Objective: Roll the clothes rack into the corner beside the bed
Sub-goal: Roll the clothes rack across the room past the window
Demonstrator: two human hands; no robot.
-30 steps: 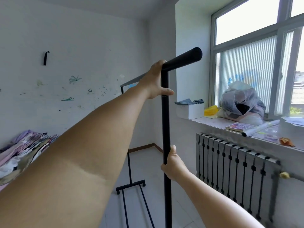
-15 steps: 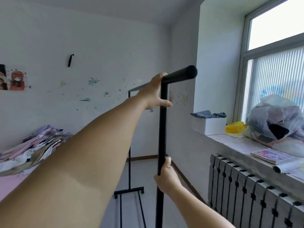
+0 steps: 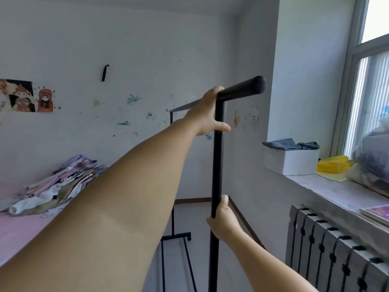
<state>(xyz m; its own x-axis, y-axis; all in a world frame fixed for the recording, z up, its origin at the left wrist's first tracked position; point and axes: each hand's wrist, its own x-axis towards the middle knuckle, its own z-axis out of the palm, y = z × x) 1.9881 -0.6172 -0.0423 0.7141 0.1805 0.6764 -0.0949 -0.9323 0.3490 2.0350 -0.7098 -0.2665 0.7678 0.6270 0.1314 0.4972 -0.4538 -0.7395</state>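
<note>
A black metal clothes rack (image 3: pixel 217 165) stands right in front of me, bare of clothes. My left hand (image 3: pixel 208 114) grips it at the joint of the top bar and the near upright. My right hand (image 3: pixel 221 218) is closed around that upright lower down. The rack's far upright and wheeled foot (image 3: pixel 176 237) sit toward the back wall. The bed (image 3: pixel 19 230) with a pink sheet lies at the left. The room corner (image 3: pixel 237 186) is behind the rack.
A pile of folded clothes (image 3: pixel 59 186) lies on the bed. At the right, a dark radiator (image 3: pixel 336 249) sits under a windowsill (image 3: pixel 336 190) holding a white box (image 3: pixel 292 161), a yellow object (image 3: pixel 332 165) and a plastic bag (image 3: pixel 372 161). Grey floor (image 3: pixel 202 218) shows toward the corner.
The view has swung left: the window has slid toward the right edge and more of the bed and wall pictures show. Both hands keep the same grip on the rack.
</note>
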